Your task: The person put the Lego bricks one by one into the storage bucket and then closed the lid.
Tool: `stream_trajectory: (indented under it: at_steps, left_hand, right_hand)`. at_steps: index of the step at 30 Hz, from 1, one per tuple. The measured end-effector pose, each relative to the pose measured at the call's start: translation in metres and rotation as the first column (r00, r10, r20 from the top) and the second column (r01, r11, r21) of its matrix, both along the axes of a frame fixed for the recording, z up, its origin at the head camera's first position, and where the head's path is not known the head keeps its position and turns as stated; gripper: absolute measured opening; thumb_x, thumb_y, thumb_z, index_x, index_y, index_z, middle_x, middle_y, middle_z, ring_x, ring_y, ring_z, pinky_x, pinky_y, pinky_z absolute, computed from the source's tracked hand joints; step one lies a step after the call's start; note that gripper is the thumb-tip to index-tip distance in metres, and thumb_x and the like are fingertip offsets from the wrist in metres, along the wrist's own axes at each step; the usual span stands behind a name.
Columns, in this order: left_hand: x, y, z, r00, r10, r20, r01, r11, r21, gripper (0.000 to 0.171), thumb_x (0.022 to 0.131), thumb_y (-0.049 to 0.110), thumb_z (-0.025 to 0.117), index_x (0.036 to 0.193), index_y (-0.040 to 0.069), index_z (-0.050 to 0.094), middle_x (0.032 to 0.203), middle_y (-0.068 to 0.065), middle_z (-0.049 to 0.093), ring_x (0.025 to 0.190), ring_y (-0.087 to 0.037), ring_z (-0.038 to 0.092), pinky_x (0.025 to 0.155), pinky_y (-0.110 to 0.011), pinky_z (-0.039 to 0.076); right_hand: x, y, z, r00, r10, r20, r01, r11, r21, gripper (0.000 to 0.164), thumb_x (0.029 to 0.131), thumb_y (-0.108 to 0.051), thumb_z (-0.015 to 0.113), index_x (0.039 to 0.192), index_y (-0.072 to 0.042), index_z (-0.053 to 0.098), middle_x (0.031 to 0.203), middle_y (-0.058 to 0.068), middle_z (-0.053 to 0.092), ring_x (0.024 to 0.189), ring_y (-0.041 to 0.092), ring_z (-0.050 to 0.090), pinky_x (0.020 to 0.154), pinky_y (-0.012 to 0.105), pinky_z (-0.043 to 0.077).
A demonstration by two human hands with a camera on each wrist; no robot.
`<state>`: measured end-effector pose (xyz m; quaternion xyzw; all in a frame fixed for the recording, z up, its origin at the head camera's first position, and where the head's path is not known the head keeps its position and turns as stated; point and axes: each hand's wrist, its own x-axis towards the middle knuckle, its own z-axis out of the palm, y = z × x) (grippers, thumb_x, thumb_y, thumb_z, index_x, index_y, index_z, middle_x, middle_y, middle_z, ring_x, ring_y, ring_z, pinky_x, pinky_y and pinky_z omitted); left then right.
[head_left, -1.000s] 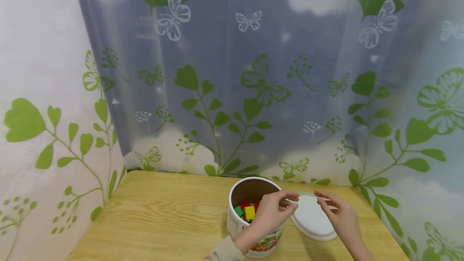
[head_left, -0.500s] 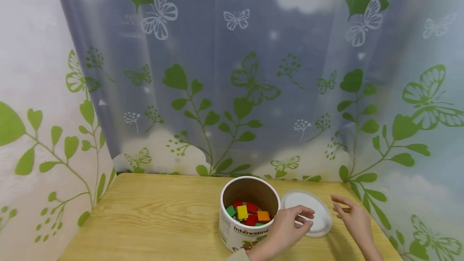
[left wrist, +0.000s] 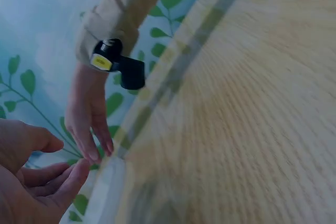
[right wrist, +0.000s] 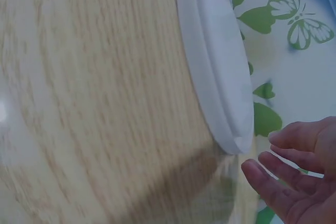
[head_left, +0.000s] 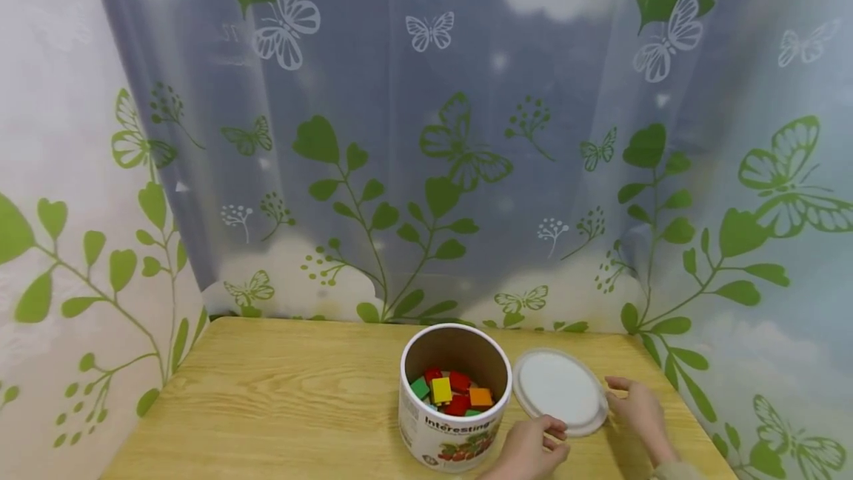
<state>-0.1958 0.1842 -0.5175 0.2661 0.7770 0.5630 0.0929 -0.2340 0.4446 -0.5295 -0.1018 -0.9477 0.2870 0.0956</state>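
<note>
A round white lid point(head_left: 560, 391) lies on the table to the right of a white bucket point(head_left: 448, 432) printed with the word "Interesting". Several colored toy blocks point(head_left: 441, 391) fill the bottom of the bucket. My left hand point(head_left: 531, 449) is at the lid's near edge, fingers loosely bent and thumb apart; whether it touches the lid I cannot tell. Beside the lid's right edge is my right hand point(head_left: 637, 413). In the right wrist view, that hand point(right wrist: 296, 174) has its thumb and fingers spread next to the lid's rim point(right wrist: 239, 145), with nothing between them.
The wood-grain table point(head_left: 280, 398) stretches to the left of the bucket. A curtain point(head_left: 373, 169) with butterflies and leaves hangs behind it and at both sides. A black camera point(left wrist: 118, 64) is strapped to the right wrist.
Both hands have lowered toward the lid. The left hand has moved from in front of the bucket to the lid's near edge, uncovering the blocks. The view has shifted slightly right.
</note>
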Motion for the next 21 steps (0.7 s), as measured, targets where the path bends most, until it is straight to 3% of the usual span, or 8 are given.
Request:
stream_trajectory:
  at_steps: [4, 8, 11, 14, 17, 21]
  left_hand:
    - [-0.003, 0.001, -0.016, 0.997, 0.038, 0.064, -0.036, 0.999, -0.029, 0.021, 0.089, 0.009, 0.073, 0.109, 0.001, 0.071, 0.09, 0.003, 0.071, 0.078, -0.001, 0.068, 0.069, -0.015, 0.053]
    - [-0.005, 0.004, -0.026, 0.99, 0.091, 0.105, -0.083, 0.994, -0.078, 0.025, 0.088, 0.01, 0.075, 0.11, 0.001, 0.07, 0.091, 0.003, 0.068, 0.079, -0.004, 0.069, 0.071, -0.019, 0.054]
    - [-0.008, 0.003, -0.032, 0.988, 0.123, 0.089, -0.113, 0.988, -0.108, 0.025, 0.088, 0.011, 0.073, 0.109, 0.0, 0.068, 0.092, 0.002, 0.065, 0.079, -0.004, 0.065, 0.074, -0.021, 0.053]
    - [-0.011, 0.002, -0.035, 0.986, 0.162, 0.035, -0.156, 0.979, -0.133, 0.018, 0.086, 0.013, 0.071, 0.099, 0.002, 0.064, 0.084, 0.003, 0.057, 0.074, -0.004, 0.057, 0.07, -0.022, 0.048]
    - [-0.012, 0.0, -0.034, 0.981, 0.195, -0.013, -0.195, 0.966, -0.169, 0.015, 0.085, 0.016, 0.07, 0.088, 0.007, 0.059, 0.077, 0.005, 0.048, 0.068, -0.006, 0.046, 0.063, -0.023, 0.041]
    - [-0.013, 0.0, -0.032, 0.974, 0.226, -0.022, -0.227, 0.956, -0.187, 0.015, 0.086, 0.017, 0.07, 0.084, 0.01, 0.058, 0.074, 0.004, 0.046, 0.066, -0.008, 0.045, 0.06, -0.024, 0.039]
  right_hand:
    - [-0.003, 0.001, -0.008, 1.0, -0.003, 0.017, 0.003, 1.0, -0.017, 0.038, 0.089, -0.01, 0.069, 0.121, 0.01, 0.066, 0.11, 0.026, 0.071, 0.069, 0.02, 0.07, 0.064, 0.03, 0.047]
    - [-0.004, 0.002, -0.013, 1.0, -0.012, 0.019, 0.013, 0.999, -0.04, 0.037, 0.085, -0.005, 0.071, 0.118, 0.011, 0.068, 0.099, 0.022, 0.074, 0.062, 0.009, 0.067, 0.065, 0.026, 0.047]
    - [-0.004, 0.003, -0.013, 1.0, -0.012, 0.023, 0.012, 1.0, -0.018, 0.036, 0.083, -0.004, 0.071, 0.116, 0.01, 0.069, 0.095, 0.019, 0.074, 0.065, 0.008, 0.065, 0.068, 0.029, 0.048]
    - [-0.003, 0.004, -0.011, 1.0, -0.004, 0.024, 0.004, 1.0, 0.004, 0.036, 0.081, -0.004, 0.071, 0.114, 0.01, 0.07, 0.094, 0.018, 0.075, 0.069, 0.01, 0.064, 0.068, 0.03, 0.047]
    - [0.0, 0.007, -0.011, 1.0, 0.01, 0.023, -0.01, 1.0, 0.018, 0.037, 0.079, -0.003, 0.07, 0.113, 0.01, 0.07, 0.092, 0.017, 0.074, 0.072, 0.013, 0.062, 0.066, 0.03, 0.047]
    - [0.005, 0.012, -0.011, 0.999, 0.023, 0.028, -0.024, 0.999, 0.043, 0.037, 0.079, -0.003, 0.07, 0.113, 0.009, 0.07, 0.09, 0.016, 0.074, 0.075, 0.019, 0.063, 0.067, 0.033, 0.048]
